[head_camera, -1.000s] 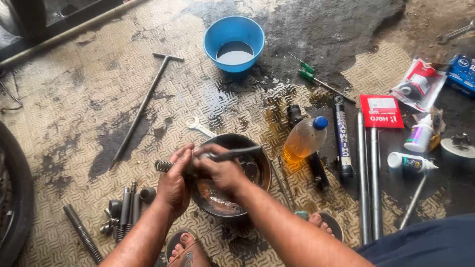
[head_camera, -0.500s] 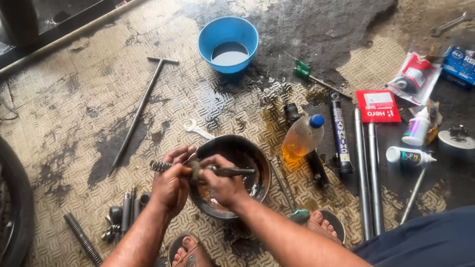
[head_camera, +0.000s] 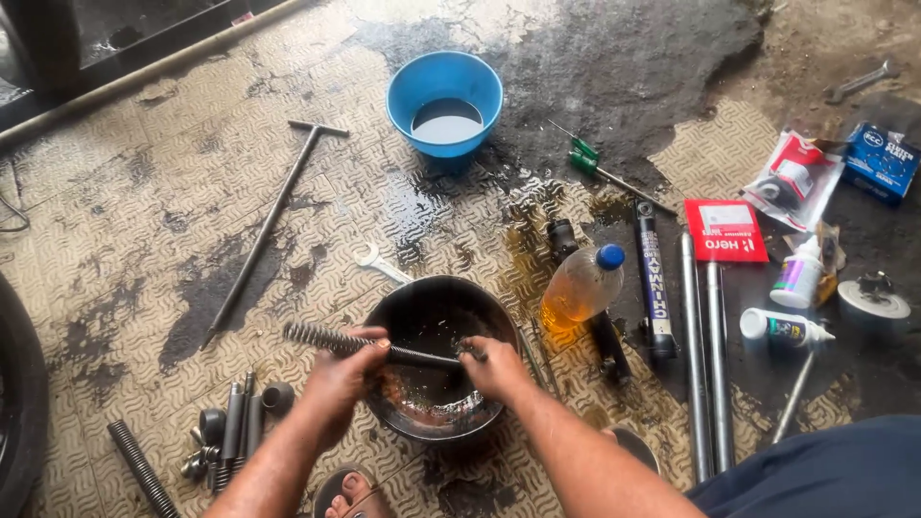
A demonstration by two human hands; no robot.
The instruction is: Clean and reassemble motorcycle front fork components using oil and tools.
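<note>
Spring rod point(head_camera: 384, 348) now level over basin point(head_camera: 480, 297), both hands point(head_camera: 422, 369), oily checker-plate floor point(head_camera: 144, 211)

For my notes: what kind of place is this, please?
Probably a repair workshop floor: oil-stained tiles, a wrench, fork tubes, and both hands cleaning a spring over a dirty pan.

Tyre point(head_camera: 17, 403) cut off at left edge, spring point(head_camera: 331, 339) partly hidden, perhaps greasy
</note>
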